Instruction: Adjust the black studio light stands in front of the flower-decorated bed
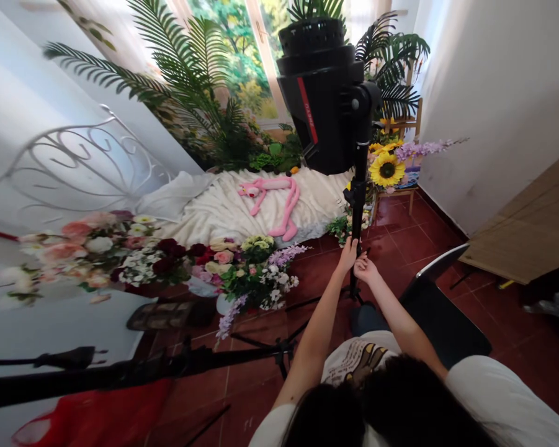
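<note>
A black studio light (pixel 314 99) with a red stripe is mounted on top of a black light stand (pixel 357 220). My left hand (pixel 348 254) is wrapped round the upright pole of the stand, below a clamp collar. Just right of it and slightly lower, my right hand (pixel 364 268) has its fingers curled closed against the pole. They pinch a small dark knob that juts out there, partly hidden by the fingers. The stand's legs reach the red tiled floor (pixel 255 379).
A bed with a cream fur blanket (pixel 214 208) holds a pink plush toy (pixel 286 205). Artificial flowers (pixel 255 273) line its front. A black chair (pixel 444 316) stands at right. Another black pole (pixel 134 369) and a power plug (pixel 72 358) cross the lower left.
</note>
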Demonstrator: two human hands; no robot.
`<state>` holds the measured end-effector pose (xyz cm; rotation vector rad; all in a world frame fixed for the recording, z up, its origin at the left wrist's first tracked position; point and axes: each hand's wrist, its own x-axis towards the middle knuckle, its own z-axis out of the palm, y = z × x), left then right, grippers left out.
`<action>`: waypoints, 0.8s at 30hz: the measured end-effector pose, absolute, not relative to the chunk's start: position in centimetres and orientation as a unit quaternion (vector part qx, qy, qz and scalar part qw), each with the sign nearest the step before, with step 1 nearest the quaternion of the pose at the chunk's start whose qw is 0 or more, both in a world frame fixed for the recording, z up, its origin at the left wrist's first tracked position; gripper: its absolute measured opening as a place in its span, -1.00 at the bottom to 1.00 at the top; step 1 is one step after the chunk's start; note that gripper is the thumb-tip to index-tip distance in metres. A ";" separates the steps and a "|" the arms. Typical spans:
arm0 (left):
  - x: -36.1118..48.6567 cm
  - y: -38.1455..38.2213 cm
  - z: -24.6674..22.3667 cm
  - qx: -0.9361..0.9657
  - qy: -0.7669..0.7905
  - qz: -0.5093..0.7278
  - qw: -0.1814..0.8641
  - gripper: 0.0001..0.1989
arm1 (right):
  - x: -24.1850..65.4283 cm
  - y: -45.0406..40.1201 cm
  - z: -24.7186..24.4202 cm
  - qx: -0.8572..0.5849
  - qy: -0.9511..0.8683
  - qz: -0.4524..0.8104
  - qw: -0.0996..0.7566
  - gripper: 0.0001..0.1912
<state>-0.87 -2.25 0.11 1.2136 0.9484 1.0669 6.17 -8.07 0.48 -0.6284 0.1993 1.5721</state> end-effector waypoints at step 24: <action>-35.6 -23.1 -6.6 0.248 0.749 0.585 0.185 -0.58 | -19.4 -5.8 3.4 -0.345 -0.249 0.897 0.116 -0.74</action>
